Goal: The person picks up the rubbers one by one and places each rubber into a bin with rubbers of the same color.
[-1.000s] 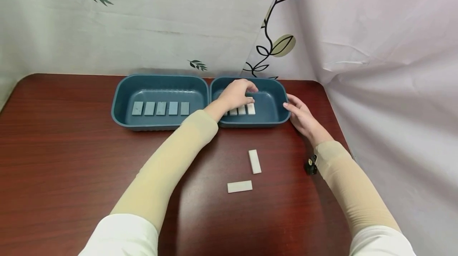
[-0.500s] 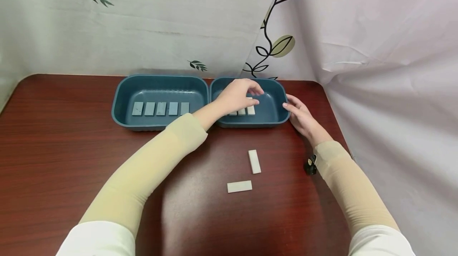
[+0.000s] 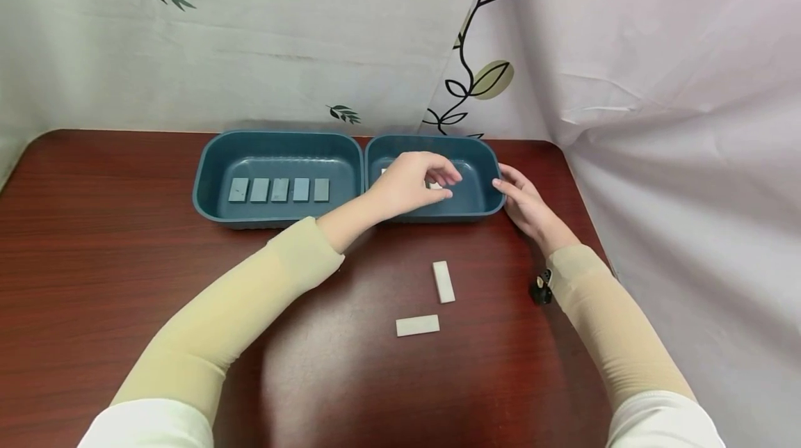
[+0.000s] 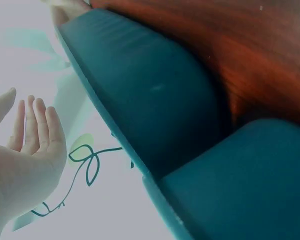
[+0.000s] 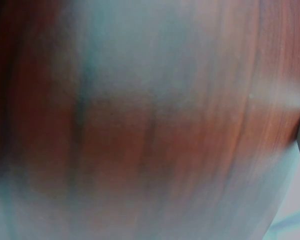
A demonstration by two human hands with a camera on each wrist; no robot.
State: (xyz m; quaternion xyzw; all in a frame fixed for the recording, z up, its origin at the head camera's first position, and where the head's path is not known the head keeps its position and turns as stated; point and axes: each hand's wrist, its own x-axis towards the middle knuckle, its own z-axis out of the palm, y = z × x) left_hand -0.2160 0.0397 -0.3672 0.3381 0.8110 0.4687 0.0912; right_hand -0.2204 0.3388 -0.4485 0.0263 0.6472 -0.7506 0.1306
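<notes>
My left hand (image 3: 409, 184) hovers over the right-hand blue bin (image 3: 466, 215), its fingers loosely bent with nothing between thumb and fingers. Seen in the left wrist view, this hand (image 4: 30, 160) is above the bin's rim, fingers relaxed. It largely hides the white tiles in that bin; a bit of one white tile (image 3: 434, 186) peeks out under the fingers. At the bin's right end, my right hand (image 3: 528, 208) holds the wall, thumb over the rim and fingers along the outside. Two white oblong tiles, one upright (image 3: 443, 282) and one crosswise (image 3: 417, 325), lie on the table.
A second blue bin (image 3: 278, 222) stands against the first on the left, with a row of several grey-blue tiles (image 3: 279, 190) inside. Behind the dark red table (image 3: 112, 260) hangs a white curtain (image 3: 250, 37), which also runs along the right side.
My left hand has drawn slightly toward the front, and its forearm has swung left and down. The right hand stays on the bin; the two loose tiles lie as before.
</notes>
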